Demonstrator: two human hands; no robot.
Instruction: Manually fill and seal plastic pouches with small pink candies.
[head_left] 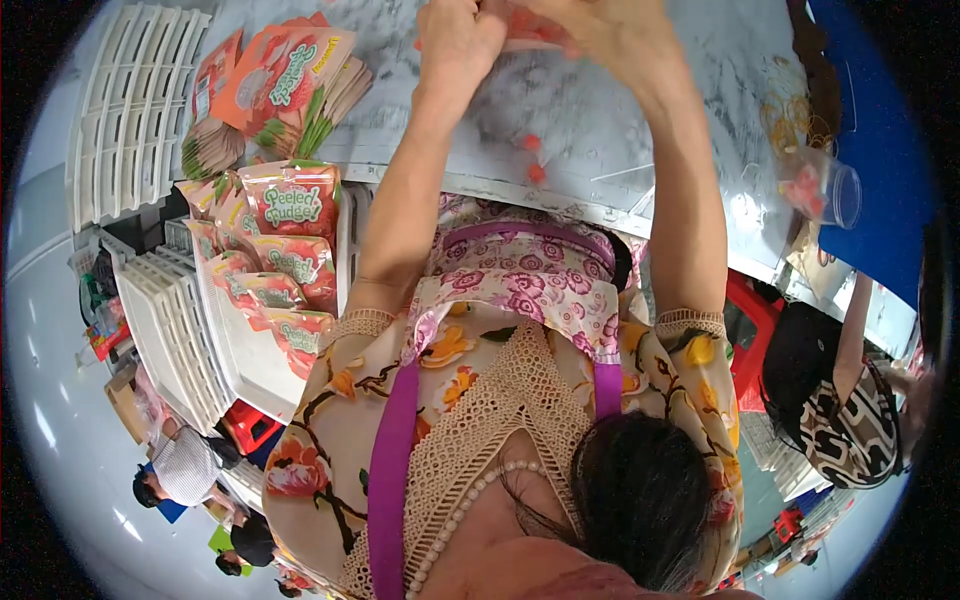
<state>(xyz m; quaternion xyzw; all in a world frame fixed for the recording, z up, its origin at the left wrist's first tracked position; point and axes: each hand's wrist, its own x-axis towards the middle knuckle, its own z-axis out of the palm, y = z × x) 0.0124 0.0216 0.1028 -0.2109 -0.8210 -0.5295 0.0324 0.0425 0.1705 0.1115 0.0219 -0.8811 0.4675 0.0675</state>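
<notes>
Between left hand [458, 35] and right hand [600, 25], both pinching it, a clear pouch [535, 30].

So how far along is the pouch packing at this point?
Done, it seems: a row of filled red pouches lies in the white tray at the person's left. In hand: left hand and right hand together hold one pouch at the top edge. Left: a stack of flat pouches on the table, plus two loose red pieces. How many remain, I can't tell.
</notes>
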